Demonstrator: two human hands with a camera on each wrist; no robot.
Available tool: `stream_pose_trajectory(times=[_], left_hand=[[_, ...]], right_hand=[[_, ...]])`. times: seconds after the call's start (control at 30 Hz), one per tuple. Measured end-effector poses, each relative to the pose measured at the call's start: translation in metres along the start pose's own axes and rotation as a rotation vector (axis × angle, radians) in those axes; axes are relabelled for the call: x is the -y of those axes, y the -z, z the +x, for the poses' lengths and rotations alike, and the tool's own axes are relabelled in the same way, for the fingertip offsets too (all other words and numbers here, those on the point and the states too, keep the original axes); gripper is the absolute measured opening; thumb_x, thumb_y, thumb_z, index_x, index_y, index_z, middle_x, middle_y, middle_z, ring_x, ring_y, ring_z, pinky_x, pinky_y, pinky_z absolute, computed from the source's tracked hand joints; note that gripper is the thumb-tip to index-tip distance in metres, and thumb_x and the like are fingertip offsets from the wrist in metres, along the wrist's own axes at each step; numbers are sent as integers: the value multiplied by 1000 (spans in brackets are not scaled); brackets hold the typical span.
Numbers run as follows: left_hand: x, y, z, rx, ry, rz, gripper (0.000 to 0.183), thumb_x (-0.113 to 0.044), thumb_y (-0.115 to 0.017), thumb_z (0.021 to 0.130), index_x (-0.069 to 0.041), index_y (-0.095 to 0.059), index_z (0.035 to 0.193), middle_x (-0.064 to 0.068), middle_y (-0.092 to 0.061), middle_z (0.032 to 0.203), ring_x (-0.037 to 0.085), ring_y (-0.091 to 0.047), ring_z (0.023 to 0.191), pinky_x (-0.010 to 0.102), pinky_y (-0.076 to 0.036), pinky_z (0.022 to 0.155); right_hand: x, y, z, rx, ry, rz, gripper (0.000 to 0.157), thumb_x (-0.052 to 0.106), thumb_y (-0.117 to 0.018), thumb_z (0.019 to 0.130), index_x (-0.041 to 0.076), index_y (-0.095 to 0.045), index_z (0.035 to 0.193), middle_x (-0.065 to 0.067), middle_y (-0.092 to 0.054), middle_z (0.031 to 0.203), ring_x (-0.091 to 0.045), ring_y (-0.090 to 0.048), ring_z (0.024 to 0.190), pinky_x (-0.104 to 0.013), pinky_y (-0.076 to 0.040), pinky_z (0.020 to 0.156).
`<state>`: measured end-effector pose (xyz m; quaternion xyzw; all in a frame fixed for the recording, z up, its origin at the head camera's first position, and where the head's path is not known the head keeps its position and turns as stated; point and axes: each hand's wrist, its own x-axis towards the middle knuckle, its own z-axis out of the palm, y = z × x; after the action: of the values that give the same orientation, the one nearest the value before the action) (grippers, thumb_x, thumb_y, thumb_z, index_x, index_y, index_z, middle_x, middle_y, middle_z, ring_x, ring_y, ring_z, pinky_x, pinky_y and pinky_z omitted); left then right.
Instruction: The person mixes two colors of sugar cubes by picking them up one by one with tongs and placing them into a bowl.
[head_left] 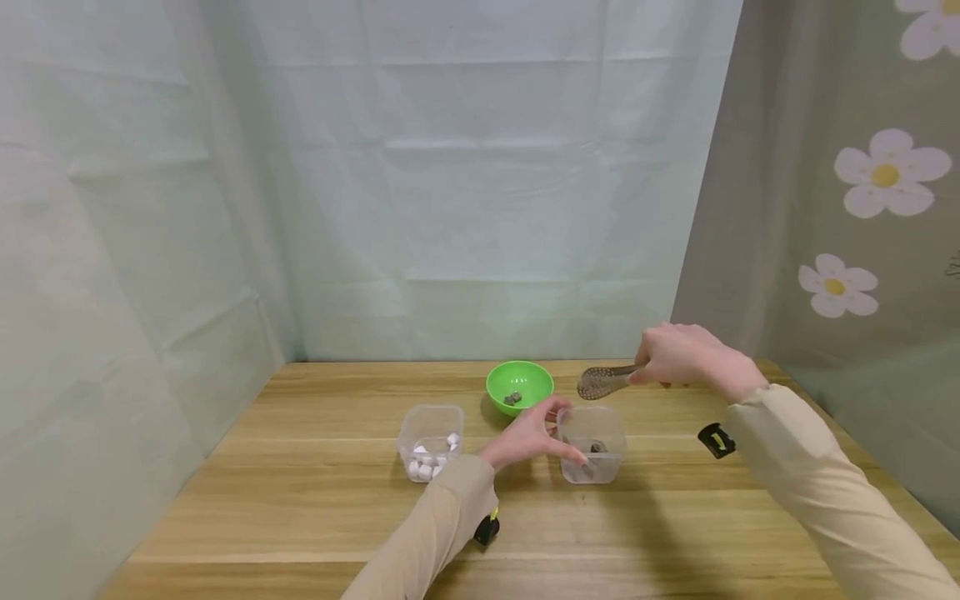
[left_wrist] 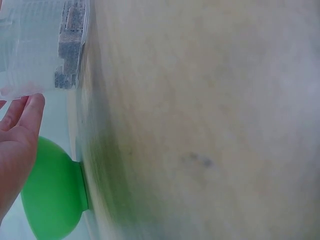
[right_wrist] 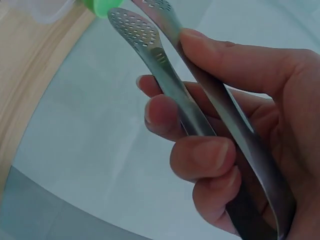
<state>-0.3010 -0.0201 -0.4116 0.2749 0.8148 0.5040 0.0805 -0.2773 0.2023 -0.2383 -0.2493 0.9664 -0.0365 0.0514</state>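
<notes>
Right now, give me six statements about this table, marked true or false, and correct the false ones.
1. The right hand holds metal tongs. True.
2. The metal tongs are squeezed shut. False: their arms stand apart.
3. Dark pieces lie in the green bowl. True.
4. The left hand touches the right container. True.
5. The green bowl is tipped on its side. False: it stands upright on the table.
6. The right container is empty. False: dark pieces lie in it.

- We can read no text, label, brand or number.
- On the flowered curtain (head_left: pixel 783 192), at the head view's right edge, we see dark marks (head_left: pixel 952 267) — cut off, illegible.
</notes>
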Motion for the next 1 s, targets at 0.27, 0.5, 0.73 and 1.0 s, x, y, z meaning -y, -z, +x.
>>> stream_pose_trajectory(times=[0.27,0.5,0.73,1.0], left_hand=[[2,1,0,-4,-1,22,82,-32,-84,61,-12,-44,129,-5,-48,120,10,-45,105,28,-38,86],[2,0,1,0,0,-8,79,-30,-85,60,-16,-45,128,-5,-48,119,14,-46,105,26,-40,83],[2,0,2,0,0,-5,78,-30,-85,60,-17,-46,126,-4,-49,117,14,-46,104,27,-41,82],[2,0,1,-4,-13,0,77,-28,-85,60,-16,-46,125,-1,-50,117,13,-46,103,27,-41,83]], right_hand=[[13,-13,5,54,-36,-66,31,29,-65,80,18,-59,51,1,-50,46,-10,-43,39,-26,-34,38],[19,-30,9,43,-52,-138,34,29,-69,77,16,-52,50,3,-48,44,-10,-45,38,-27,-36,39],[24,-38,11,40,-43,-194,30,22,-71,73,14,-49,54,3,-49,48,-10,-46,39,-27,-38,43],[26,-50,19,5,-6,-267,19,7,-62,62,14,-47,52,4,-46,45,-8,-45,34,-27,-38,40]])
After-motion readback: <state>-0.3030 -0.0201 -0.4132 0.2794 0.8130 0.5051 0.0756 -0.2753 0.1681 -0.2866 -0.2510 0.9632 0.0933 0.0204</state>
